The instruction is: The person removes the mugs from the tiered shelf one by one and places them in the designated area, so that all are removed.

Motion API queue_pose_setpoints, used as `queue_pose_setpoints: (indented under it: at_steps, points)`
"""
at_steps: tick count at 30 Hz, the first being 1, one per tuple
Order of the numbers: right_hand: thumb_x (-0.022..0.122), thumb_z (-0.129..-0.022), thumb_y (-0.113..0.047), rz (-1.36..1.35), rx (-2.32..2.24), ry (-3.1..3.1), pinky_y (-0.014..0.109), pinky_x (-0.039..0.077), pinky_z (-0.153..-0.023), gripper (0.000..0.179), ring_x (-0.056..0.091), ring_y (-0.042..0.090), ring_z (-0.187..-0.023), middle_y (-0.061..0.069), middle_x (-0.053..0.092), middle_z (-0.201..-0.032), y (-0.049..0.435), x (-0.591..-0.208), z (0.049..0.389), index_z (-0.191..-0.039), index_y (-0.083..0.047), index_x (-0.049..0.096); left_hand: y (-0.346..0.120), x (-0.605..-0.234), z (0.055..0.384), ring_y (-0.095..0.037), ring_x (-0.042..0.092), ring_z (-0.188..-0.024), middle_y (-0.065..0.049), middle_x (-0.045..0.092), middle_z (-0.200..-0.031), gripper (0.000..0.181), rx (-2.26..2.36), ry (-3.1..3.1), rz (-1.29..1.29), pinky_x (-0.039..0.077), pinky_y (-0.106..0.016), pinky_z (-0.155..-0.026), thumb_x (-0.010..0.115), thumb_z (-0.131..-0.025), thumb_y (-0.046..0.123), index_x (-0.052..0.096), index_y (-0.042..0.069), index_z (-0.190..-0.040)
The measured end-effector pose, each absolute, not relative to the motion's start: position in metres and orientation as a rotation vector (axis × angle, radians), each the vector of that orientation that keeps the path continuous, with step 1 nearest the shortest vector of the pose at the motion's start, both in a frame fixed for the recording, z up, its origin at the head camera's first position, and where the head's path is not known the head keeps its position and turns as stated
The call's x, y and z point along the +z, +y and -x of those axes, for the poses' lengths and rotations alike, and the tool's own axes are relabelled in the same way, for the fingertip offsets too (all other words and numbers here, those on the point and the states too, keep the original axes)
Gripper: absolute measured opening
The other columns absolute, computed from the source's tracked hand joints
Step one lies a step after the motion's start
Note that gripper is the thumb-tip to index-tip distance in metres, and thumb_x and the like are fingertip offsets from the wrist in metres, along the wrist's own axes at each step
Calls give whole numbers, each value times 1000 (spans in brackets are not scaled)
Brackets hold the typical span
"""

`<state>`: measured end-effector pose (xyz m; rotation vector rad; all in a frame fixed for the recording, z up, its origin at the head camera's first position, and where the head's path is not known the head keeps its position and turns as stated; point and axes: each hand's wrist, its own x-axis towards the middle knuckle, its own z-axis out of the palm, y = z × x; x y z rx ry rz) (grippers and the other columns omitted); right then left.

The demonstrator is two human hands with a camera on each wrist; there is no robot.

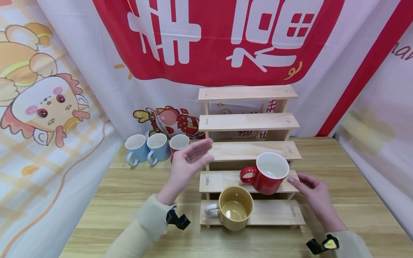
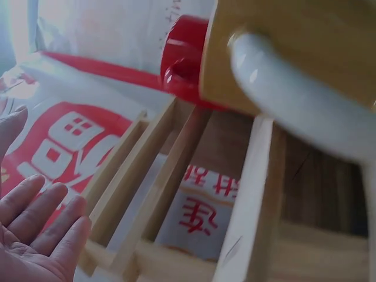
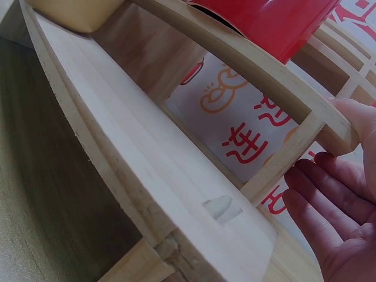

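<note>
My left hand [image 1: 190, 157] hangs in the air left of a stepped wooden rack [image 1: 246, 121], fingers straight and palm facing it. In the left wrist view its palm [image 2: 35, 235] shows with nothing in it. My right hand [image 1: 313, 193] holds the right end of the second step from the bottom. Its thumb lies over the plank end [image 3: 338, 141], with fingers below. A red mug [image 1: 269, 181], white inside, stands on that step, handle to the left. On the lowest step is a yellow mug [image 1: 235, 211] with a white handle [image 1: 211, 210] pointing left.
Two light blue mugs [image 1: 137, 152] stand at the back left of the wooden table [image 1: 129, 200]. Beside them is another red mug [image 1: 179, 142], partly hidden behind my left hand. Printed cloth [image 1: 96, 64] hangs along the back and both sides.
</note>
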<state>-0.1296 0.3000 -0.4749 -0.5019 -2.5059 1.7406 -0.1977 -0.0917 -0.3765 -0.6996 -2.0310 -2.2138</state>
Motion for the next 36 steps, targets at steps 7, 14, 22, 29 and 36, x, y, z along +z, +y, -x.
queue_pose_setpoints:
  at_steps: [7,14,22,29,36]
  points:
    - [75,-93,-47,483,1737,-2490,12,52,-79,72,58,-1,-98,-3,64,-118,300,-476,129,-141,3,55,-65,-391,188,-23,64,-121,-5,68,-130,47,-2305,-2153,765,50,-41,-104,83,-86,7,67,7,-131]
    - [74,-93,-49,504,1727,-2504,12,51,-79,73,57,0,-100,1,63,-122,299,-475,128,-141,2,55,-46,-405,184,-19,64,-120,-8,67,-131,48,-2272,-2255,900,49,-45,-105,83,-87,11,67,9,-132]
    - [75,-92,-47,501,1739,-2479,12,52,-79,72,58,0,-99,-8,64,-114,299,-475,128,-140,3,56,-31,-410,181,-16,67,-115,4,71,-124,44,-2283,-2355,918,52,-39,-101,86,-85,18,72,17,-127]
    - [75,-93,-46,481,1746,-2471,12,52,-79,71,58,0,-99,-12,64,-112,299,-474,128,-140,3,56,-23,-409,183,-28,69,-112,5,73,-116,42,-2311,-2388,938,57,-33,-93,87,-85,18,73,19,-124]
    - [75,-92,-46,484,1743,-2466,12,52,-79,70,58,0,-99,-14,64,-109,298,-474,129,-139,2,57,-20,-410,189,-14,72,-101,-2,73,-117,35,-2211,-2502,981,59,-28,-87,84,-87,25,75,20,-121]
